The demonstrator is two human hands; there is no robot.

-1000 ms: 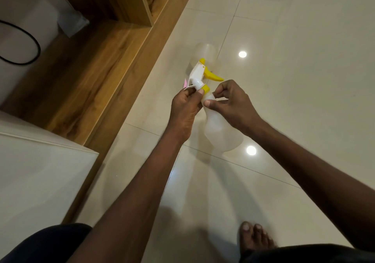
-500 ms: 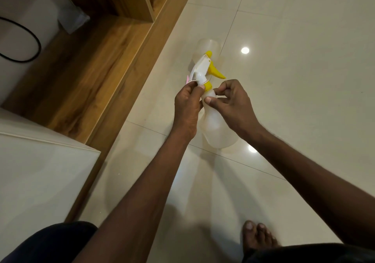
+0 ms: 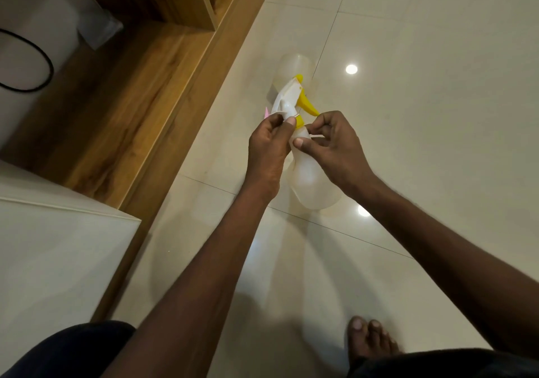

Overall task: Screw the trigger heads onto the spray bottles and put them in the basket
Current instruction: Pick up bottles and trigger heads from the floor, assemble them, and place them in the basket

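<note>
Fingers of the left hand [image 3: 267, 147] pinch the trigger head [image 3: 288, 100]; right hand [image 3: 335, 147] fingers grip the bottle [image 3: 312, 182] neck.

No text, label or number is readable anywhere, perhaps because the picture is dim

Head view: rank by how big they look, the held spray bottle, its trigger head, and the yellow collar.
1. spray bottle
2. trigger head, somewhat smaller
3. yellow collar, by far the smallest
</note>
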